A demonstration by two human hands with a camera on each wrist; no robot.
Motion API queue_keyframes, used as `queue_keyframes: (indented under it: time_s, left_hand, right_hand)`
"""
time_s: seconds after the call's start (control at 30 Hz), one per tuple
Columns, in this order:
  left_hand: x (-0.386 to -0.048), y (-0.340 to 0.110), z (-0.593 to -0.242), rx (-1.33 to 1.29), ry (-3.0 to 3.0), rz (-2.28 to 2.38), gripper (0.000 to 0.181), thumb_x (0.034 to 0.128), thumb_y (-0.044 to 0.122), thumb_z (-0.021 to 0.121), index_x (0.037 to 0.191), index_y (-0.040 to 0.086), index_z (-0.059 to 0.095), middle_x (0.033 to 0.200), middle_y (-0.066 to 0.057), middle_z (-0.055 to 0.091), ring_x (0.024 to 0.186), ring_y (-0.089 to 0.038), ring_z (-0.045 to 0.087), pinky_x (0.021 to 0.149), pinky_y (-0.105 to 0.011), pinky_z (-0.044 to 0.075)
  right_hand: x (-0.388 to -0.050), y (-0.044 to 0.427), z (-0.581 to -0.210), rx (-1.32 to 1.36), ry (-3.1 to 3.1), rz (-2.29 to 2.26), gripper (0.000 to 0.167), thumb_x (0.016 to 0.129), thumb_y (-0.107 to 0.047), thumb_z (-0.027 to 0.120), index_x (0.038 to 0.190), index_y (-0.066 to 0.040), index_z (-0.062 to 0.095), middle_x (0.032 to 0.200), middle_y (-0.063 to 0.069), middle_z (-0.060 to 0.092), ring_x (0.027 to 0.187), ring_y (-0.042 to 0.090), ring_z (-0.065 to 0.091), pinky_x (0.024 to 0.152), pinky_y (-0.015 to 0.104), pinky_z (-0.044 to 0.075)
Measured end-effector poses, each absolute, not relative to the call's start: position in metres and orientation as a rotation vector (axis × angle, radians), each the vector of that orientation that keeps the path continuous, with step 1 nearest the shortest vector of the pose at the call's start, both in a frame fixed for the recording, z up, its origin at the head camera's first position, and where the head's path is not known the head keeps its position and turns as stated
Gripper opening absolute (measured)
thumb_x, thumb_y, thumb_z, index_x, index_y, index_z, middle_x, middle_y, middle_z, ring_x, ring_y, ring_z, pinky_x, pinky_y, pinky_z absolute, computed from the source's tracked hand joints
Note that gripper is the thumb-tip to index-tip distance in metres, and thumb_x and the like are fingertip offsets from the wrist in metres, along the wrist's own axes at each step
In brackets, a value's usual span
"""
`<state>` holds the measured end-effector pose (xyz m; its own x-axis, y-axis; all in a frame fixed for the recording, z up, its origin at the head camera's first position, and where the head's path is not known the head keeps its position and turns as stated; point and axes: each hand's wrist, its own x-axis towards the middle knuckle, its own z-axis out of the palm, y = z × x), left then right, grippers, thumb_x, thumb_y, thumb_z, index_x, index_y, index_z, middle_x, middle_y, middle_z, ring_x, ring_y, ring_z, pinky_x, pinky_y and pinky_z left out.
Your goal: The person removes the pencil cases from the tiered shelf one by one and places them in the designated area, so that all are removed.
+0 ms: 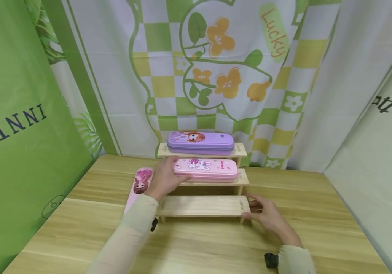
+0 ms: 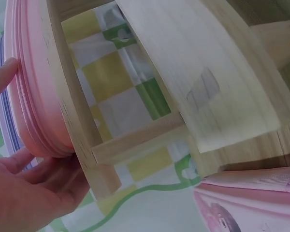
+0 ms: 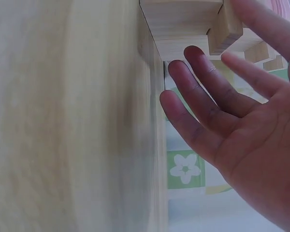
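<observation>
A pink case with a white bunny lies on the middle step of a three-step wooden stand. My left hand holds its left end, thumb along the front; in the left wrist view the left hand curls its fingers round the end of the pink case. My right hand is at the lowest step's right end, thumb by the front corner. In the right wrist view the right hand has its fingers spread beside the wood, gripping nothing.
On the top step lies a purple case. Another pink case lies on the wooden table left of the stand, partly behind my left arm. A patterned curtain hangs behind the stand, with a green cloth at left.
</observation>
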<state>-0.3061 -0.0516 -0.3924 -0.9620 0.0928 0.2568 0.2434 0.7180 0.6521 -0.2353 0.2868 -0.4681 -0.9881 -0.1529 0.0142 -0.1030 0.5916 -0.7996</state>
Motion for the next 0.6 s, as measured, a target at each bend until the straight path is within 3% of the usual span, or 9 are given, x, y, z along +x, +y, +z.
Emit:
queue_keyframes:
  time_s: [0.33, 0.6]
  left_hand:
    - [-0.303, -0.063, -0.393, -0.313, -2.629, -1.297, 0.069, 0.0749, 0.024, 0.089, 0.133, 0.006, 0.058, 0.136, -0.014, 0.061, 0.126, -0.032, 0.057, 0.111, -0.046, 0.045]
    - [-0.3, -0.067, -0.395, -0.347, -2.574, -1.261, 0.065, 0.0732, 0.022, 0.09, 0.129, 0.006, 0.061, 0.125, -0.011, 0.065, 0.099, -0.023, 0.061, 0.084, -0.034, 0.055]
  right_hand:
    - [-0.235, 0.286, -0.469, -0.23, 2.748, -1.38, 0.076, 0.082, -0.016, 0.083, 0.144, 0.008, 0.047, 0.112, 0.02, 0.071, 0.102, 0.032, 0.069, 0.093, 0.048, 0.057]
    - [-0.236, 0.286, -0.468, -0.255, 2.755, -1.368, 0.075, 0.082, -0.015, 0.083, 0.144, 0.009, 0.047, 0.109, 0.019, 0.073, 0.102, 0.031, 0.069, 0.092, 0.049, 0.057]
